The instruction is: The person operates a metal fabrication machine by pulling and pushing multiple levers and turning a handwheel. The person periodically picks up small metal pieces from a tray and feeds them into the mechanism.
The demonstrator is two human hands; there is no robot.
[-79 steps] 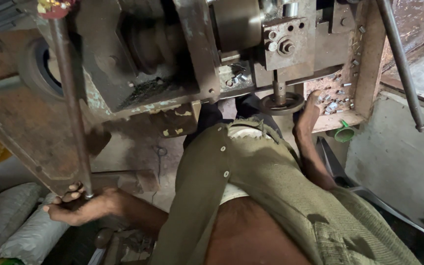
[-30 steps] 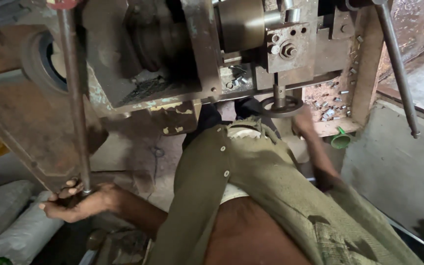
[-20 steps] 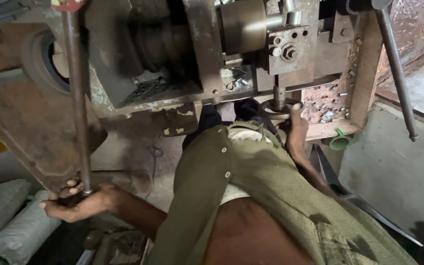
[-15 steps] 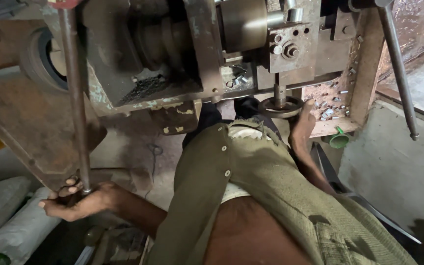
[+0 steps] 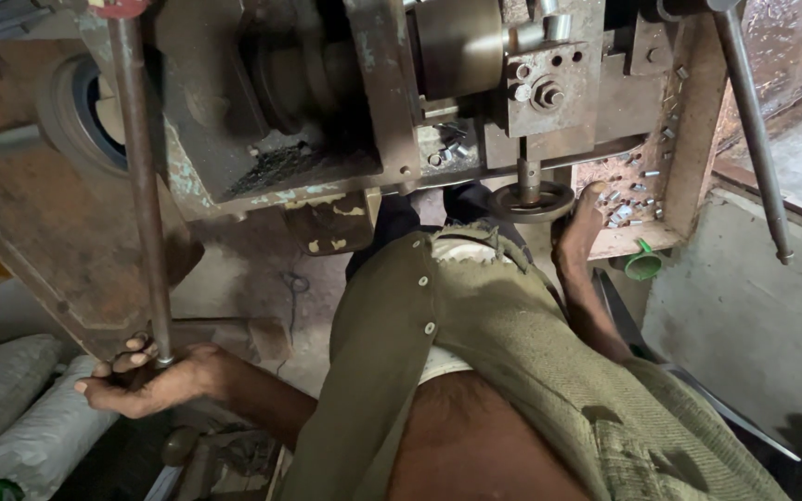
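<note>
Sacks: pale filled sacks (image 5: 20, 417) lie on the floor at the lower left, just beside the left hand.
Left hand: the left hand (image 5: 146, 378) is clamped around the lower end of the long rusty lever bar (image 5: 144, 195), fingers wrapped on it low at the machine's left side.
Lever bar: runs nearly upright along the left flank of the machine (image 5: 327, 111), close to the slanted rusty side plate (image 5: 58, 250); little room between bar and plate.
Handwheel: the small round handwheel (image 5: 530, 199) hangs under the machine's front edge, on a short vertical shaft.
Right hand: the right hand (image 5: 579, 227) lies just right of the handwheel, fingers up at its rim; whether it grips cannot be told.
Tray: a rusty tray (image 5: 647, 186) of small metal parts sits right beside that hand.
Green funnel: the green funnel (image 5: 643, 264) hangs under the tray's lower right corner.
Right rod: a second slanting rod (image 5: 752, 139) borders the right side.
</note>
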